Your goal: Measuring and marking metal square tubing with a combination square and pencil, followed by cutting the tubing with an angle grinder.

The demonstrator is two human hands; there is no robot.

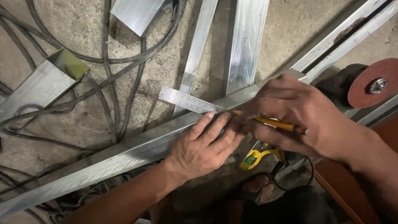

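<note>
Across metal tube (103,159), press left hand (205,145) flat on steel ruler (182,99); right hand (290,112) fingers pinching yellow pencil (275,123); keep tip tight against ruler edge.

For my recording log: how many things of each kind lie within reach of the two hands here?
Long square metal tube under the left hand: 1
Steel ruler: 1
Yellow pencil in the right hand: 1
Yellow-handled square with green level vial: 1
Angle grinder with red disc: 1
Total: 5
</note>
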